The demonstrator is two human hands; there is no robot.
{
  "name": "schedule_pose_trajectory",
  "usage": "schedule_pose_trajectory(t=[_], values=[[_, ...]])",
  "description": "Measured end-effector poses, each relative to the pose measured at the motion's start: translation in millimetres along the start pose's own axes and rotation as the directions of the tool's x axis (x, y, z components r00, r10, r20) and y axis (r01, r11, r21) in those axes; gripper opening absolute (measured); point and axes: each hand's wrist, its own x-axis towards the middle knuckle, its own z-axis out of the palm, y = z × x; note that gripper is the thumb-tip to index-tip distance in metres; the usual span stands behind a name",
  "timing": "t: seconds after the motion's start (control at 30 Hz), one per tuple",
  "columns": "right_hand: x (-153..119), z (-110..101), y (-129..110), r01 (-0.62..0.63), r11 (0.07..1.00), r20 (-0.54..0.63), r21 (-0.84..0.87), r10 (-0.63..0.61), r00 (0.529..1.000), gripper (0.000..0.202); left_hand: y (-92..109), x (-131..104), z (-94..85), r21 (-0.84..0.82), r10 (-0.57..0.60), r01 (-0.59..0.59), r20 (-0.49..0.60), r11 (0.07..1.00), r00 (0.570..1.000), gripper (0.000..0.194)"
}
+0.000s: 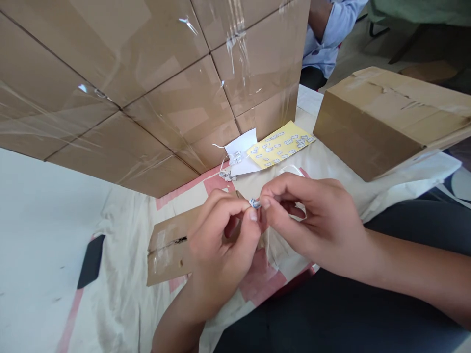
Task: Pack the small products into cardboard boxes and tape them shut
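Note:
My left hand [224,235] pinches a tiny white and blue piece [253,202] between thumb and forefinger. From the other side my right hand [312,215] meets it, thumb and forefinger pressed together at the piece's right end. Its exact kind is too small to make out. Beyond my fingers lies a yellow sheet [275,153] dotted with several small white labels. Partly under it is a white paper [246,169], with small, clear and whitish bits [235,157] on top. A crumpled whitish bundle [227,175] rests at the paper's near left edge.
Taped cardboard boxes [176,98] form a tall wall at the back left. A larger carton [368,127] stands on the right. Below my left hand lies a flat cardboard piece [169,245]. A black phone-like slab [91,262] is far left. Another person's sleeve [338,24] shows behind.

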Motion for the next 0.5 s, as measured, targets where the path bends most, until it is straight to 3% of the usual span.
schedule_pose_trajectory(t=[0.23,0.5], values=[[-0.1,0.6,-0.4,-0.148,0.980,0.020,0.136,0.147,0.989,0.017,-0.9,0.0,1.7,-0.031,0.002,-0.002,-0.011,1.000,1.000,0.018],[1.1,0.4,-0.7,-0.241,0.933,0.071,0.269,0.230,0.971,0.018,0.3,0.7,1.8,-0.035,0.003,-0.003,-0.016,0.999,1.000,0.019]])
